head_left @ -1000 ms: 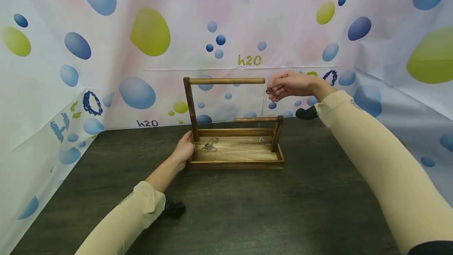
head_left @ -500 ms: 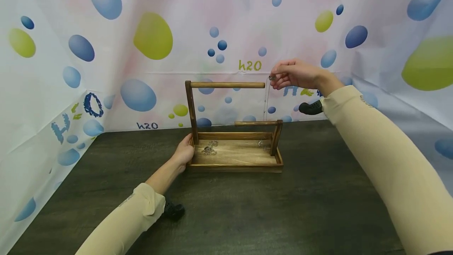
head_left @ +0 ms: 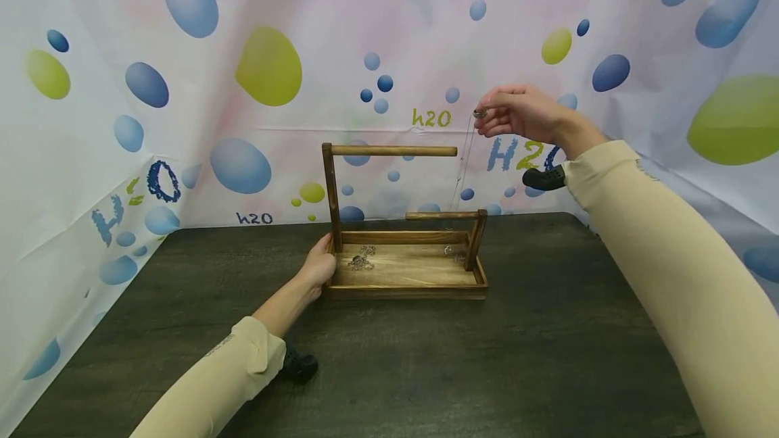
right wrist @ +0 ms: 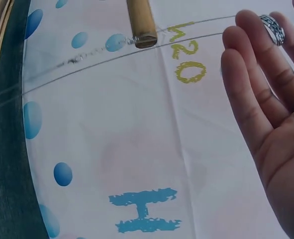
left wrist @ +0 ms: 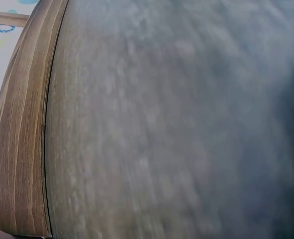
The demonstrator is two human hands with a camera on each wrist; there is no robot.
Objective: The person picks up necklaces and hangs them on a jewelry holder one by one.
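Note:
My right hand (head_left: pixel 520 112) is raised above the right part of a wooden jewelry stand, its fingertips pinching a fine necklace (head_left: pixel 467 154). A silver ring-like piece (right wrist: pixel 272 30) shows at these fingers in the right wrist view. The two thin strands hang down past the upper bar's free end to the lower bar (head_left: pixel 441 215); how they meet that bar is too fine to tell. My left hand (head_left: pixel 318 263) grips the left end of the stand's tray (head_left: pixel 404 293). In the left wrist view the wooden tray wall (left wrist: pixel 25 124) runs along the left, with a sliver of finger below.
Tangled chains (head_left: pixel 362 259) lie in the tray's left part, and small shiny pieces (head_left: pixel 448 249) near its right post. The upper bar (head_left: pixel 395 151) reaches right from a tall left post. Behind the dark table (head_left: pixel 389 370) hangs a dotted cloth (head_left: pixel 341 32).
My right hand has risen and moved slightly right, drawing the necklace strands higher beside the upper bar's free end. The left hand stays at the tray; the head view has tilted up slightly.

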